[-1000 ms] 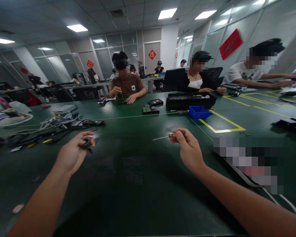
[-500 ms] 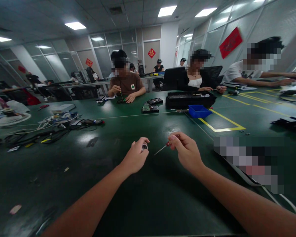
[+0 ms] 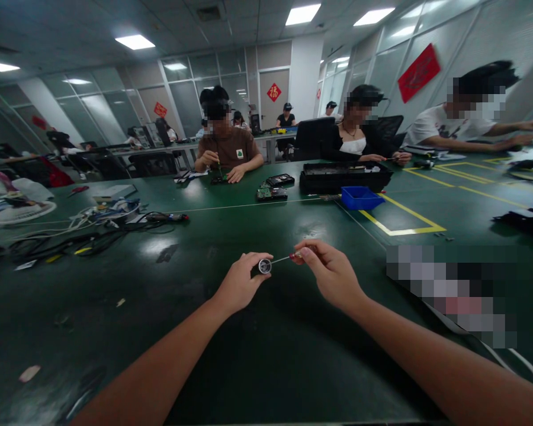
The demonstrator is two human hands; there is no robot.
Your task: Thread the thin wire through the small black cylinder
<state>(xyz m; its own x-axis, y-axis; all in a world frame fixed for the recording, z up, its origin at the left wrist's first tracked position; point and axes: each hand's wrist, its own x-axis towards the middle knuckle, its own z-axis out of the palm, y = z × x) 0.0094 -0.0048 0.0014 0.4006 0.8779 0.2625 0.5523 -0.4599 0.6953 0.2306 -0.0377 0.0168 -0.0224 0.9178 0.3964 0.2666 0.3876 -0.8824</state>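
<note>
My left hand (image 3: 240, 284) is closed around a small round silvery part (image 3: 265, 265), held up above the dark green table (image 3: 231, 355). My right hand (image 3: 331, 273) pinches a thin screwdriver (image 3: 286, 258) with a red handle. Its metal tip points left and meets the round part. Both hands hover close together over the middle of the table.
A tangle of cables (image 3: 84, 234) lies at the left. A blue bin (image 3: 359, 198), a black tray (image 3: 342, 176) and circuit boards (image 3: 273, 188) sit further back. Several other people work at the far side. Yellow tape lines (image 3: 404, 228) mark the right. A white cable (image 3: 515, 361) runs near my right arm.
My left hand has swung from the left to the centre with the round part. The screwdriver tip has come up against it.
</note>
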